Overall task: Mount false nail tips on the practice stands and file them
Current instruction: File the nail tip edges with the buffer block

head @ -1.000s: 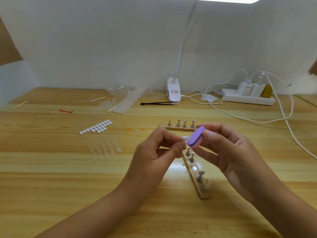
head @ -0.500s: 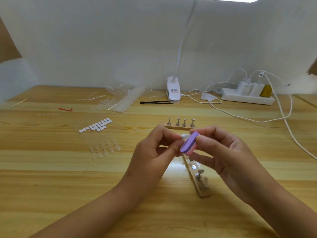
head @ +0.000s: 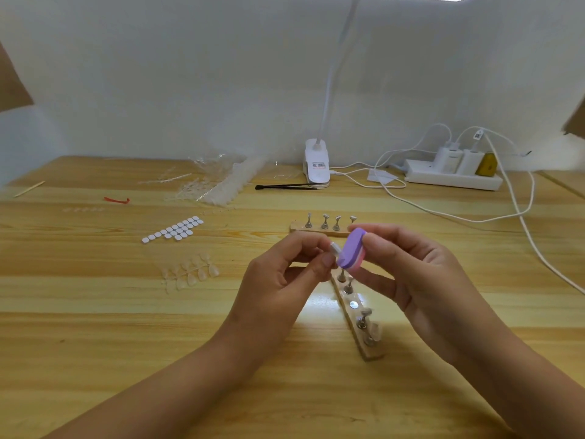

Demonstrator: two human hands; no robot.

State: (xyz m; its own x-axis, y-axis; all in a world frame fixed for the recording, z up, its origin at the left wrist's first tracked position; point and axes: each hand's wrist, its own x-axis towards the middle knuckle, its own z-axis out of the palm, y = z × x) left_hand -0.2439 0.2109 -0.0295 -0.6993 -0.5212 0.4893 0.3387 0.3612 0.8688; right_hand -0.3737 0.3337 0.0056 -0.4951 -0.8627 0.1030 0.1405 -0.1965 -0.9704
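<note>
One view only: head cam, worn by the person, wide-angle, looking fwd and down across the wooden table toward the white back wall. Both forearms enter from the bottom edge, left hand and right hand meeting near centre frame, close to the lens. Far table edge with clip lamp and power strip sits in the upper half, edges bowed by the lens. No 2nd view, so no shared area
</note>
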